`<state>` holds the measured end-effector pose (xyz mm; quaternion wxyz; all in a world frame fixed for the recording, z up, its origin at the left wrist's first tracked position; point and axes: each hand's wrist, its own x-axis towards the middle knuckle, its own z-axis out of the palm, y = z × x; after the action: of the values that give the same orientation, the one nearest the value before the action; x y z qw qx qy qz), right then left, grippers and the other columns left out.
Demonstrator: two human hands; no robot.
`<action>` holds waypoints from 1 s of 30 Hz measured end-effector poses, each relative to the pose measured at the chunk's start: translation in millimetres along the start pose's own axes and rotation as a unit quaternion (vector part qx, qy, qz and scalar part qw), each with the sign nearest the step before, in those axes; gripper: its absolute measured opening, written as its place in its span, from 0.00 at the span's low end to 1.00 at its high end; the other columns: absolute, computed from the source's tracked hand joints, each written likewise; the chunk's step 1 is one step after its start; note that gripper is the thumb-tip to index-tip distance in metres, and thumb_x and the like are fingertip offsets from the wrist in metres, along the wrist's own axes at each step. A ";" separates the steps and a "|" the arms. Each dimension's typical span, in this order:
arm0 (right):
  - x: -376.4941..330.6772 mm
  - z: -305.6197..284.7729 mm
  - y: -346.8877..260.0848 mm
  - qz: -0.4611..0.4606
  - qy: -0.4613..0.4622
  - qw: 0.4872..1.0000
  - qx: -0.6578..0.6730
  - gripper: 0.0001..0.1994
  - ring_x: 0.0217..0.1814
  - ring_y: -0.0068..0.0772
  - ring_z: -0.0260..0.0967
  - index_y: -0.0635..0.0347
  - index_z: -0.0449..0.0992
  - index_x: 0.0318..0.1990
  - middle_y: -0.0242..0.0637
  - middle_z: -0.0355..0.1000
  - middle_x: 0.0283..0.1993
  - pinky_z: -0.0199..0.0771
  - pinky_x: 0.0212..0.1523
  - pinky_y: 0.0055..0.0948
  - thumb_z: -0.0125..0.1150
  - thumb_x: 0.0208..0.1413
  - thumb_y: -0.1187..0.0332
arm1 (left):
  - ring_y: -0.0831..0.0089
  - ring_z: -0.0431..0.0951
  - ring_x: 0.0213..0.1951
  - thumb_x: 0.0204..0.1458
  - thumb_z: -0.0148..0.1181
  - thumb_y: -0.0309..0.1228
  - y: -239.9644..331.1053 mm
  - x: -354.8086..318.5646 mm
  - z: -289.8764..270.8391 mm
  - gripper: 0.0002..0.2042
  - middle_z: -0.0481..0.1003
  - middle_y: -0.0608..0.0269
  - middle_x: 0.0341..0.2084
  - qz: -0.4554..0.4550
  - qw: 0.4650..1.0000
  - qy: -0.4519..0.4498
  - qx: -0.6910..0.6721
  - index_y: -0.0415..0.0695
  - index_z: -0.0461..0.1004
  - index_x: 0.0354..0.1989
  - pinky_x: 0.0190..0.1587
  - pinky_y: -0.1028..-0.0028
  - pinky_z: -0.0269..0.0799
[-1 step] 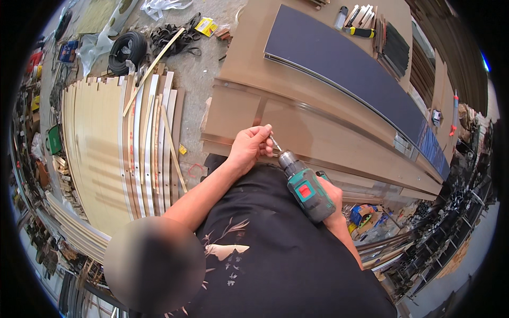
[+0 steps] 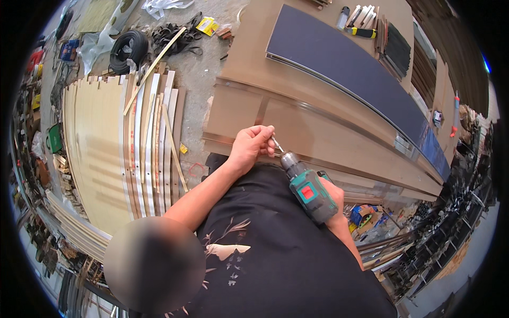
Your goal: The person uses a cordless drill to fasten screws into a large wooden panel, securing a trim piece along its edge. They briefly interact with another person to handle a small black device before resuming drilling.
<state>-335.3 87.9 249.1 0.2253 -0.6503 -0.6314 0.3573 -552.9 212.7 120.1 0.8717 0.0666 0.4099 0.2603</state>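
Observation:
My right hand [image 2: 333, 204] grips a teal and black cordless drill [image 2: 313, 195] with a red patch on its side. A thin metal bit [image 2: 278, 144] sticks out of the drill's chuck, slanting up to the left. At the tip of this bit, the thumb and fingers of my left hand [image 2: 252, 146] are pinched together; any small piece between them is too hidden to name. Both hands are in front of my dark shirt, over the near edge of the brown boards [image 2: 297, 124].
A long dark blue panel [image 2: 339, 58] lies across the boards. Behind it are a yellow and black-handled tool [image 2: 363, 33] and a stack of dark strips [image 2: 395, 50]. On the left stand pale boards and strips [image 2: 95, 148], with a black coil [image 2: 129, 51] beyond.

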 end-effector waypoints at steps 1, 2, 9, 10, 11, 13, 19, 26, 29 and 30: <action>-2.5 -2.5 1.1 -0.002 -0.007 1.000 -0.002 0.20 0.42 0.47 0.83 0.68 0.81 0.51 0.47 0.82 0.44 0.82 0.43 0.36 0.72 0.48 0.75 | 0.77 0.78 0.23 0.69 0.57 0.39 0.0 -3.6 0.8 0.12 0.77 0.67 0.23 0.010 1.000 -0.008 0.012 0.43 0.75 0.39 0.29 0.74 0.78; -4.6 -1.0 2.7 -0.005 -0.015 1.000 0.000 0.19 0.41 0.47 0.83 0.68 0.81 0.50 0.47 0.82 0.44 0.82 0.43 0.36 0.72 0.48 0.75 | 0.77 0.79 0.23 0.69 0.57 0.39 0.3 -8.4 -2.3 0.12 0.78 0.67 0.23 0.020 0.999 -0.011 0.026 0.42 0.75 0.39 0.30 0.74 0.79; 3.2 15.5 -6.0 -0.019 -0.039 0.999 -0.011 0.20 0.41 0.46 0.83 0.68 0.81 0.49 0.47 0.82 0.44 0.82 0.43 0.35 0.73 0.47 0.75 | 0.75 0.80 0.25 0.69 0.58 0.38 -5.6 -21.5 -29.6 0.12 0.80 0.63 0.26 -0.002 0.996 -0.055 -0.073 0.39 0.77 0.45 0.32 0.74 0.80; 6.3 19.7 -8.6 -0.022 -0.042 0.999 -0.009 0.20 0.42 0.46 0.83 0.68 0.81 0.50 0.47 0.82 0.44 0.82 0.43 0.36 0.73 0.47 0.75 | 0.74 0.81 0.26 0.67 0.61 0.38 -3.6 -26.8 -36.6 0.13 0.80 0.62 0.28 0.063 0.998 -0.027 0.002 0.39 0.77 0.47 0.33 0.74 0.80; 10.1 23.6 -12.5 -0.021 -0.036 0.999 -0.001 0.21 0.42 0.47 0.83 0.68 0.81 0.51 0.48 0.82 0.45 0.82 0.44 0.36 0.73 0.47 0.75 | 0.73 0.82 0.27 0.65 0.63 0.38 3.0 -34.3 -42.4 0.15 0.81 0.61 0.30 0.128 0.989 -0.002 0.077 0.38 0.77 0.49 0.34 0.74 0.80; 14.6 33.0 -23.1 -0.010 -0.018 1.000 0.011 0.22 0.44 0.48 0.83 0.68 0.80 0.52 0.48 0.82 0.46 0.82 0.45 0.37 0.72 0.47 0.75 | 0.68 0.85 0.39 0.53 0.74 0.40 29.7 -45.7 -66.2 0.25 0.83 0.58 0.40 0.342 0.843 0.057 0.412 0.38 0.76 0.54 0.44 0.71 0.81; 30.5 51.2 -45.0 0.005 -0.066 0.997 -0.027 0.23 0.45 0.50 0.82 0.68 0.79 0.54 0.48 0.82 0.48 0.81 0.47 0.37 0.71 0.48 0.75 | 0.59 0.55 0.77 0.36 0.77 0.55 95.4 -31.5 -116.8 0.58 0.59 0.53 0.75 0.366 0.482 -0.055 0.794 0.40 0.55 0.76 0.78 0.58 0.46; 45.9 71.9 -67.6 0.032 -0.107 0.993 -0.043 0.21 0.46 0.49 0.82 0.64 0.79 0.54 0.47 0.82 0.47 0.81 0.46 0.38 0.68 0.49 0.74 | 0.58 0.54 0.77 0.40 0.76 0.49 107.9 -1.9 -128.0 0.56 0.59 0.49 0.74 0.401 0.489 -0.155 0.759 0.34 0.52 0.75 0.79 0.59 0.48; 46.7 79.9 -72.8 0.034 -0.112 0.991 -0.066 0.22 0.46 0.49 0.81 0.62 0.78 0.55 0.46 0.82 0.46 0.81 0.45 0.39 0.67 0.49 0.73 | 0.57 0.56 0.77 0.37 0.77 0.46 108.2 -1.0 -128.2 0.57 0.61 0.46 0.73 0.414 0.501 -0.157 0.743 0.31 0.53 0.75 0.78 0.59 0.51; 46.8 82.7 -72.7 0.031 -0.110 0.991 -0.072 0.22 0.45 0.48 0.81 0.62 0.78 0.55 0.45 0.81 0.45 0.81 0.44 0.39 0.67 0.49 0.73 | 0.57 0.56 0.77 0.36 0.77 0.45 108.6 -1.5 -127.6 0.57 0.61 0.46 0.73 0.412 0.507 -0.159 0.740 0.31 0.53 0.74 0.78 0.59 0.51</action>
<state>-447.7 128.1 241.6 0.0956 -0.6411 -0.6557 0.3873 -692.6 292.4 73.3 0.3505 0.8892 0.2346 0.1774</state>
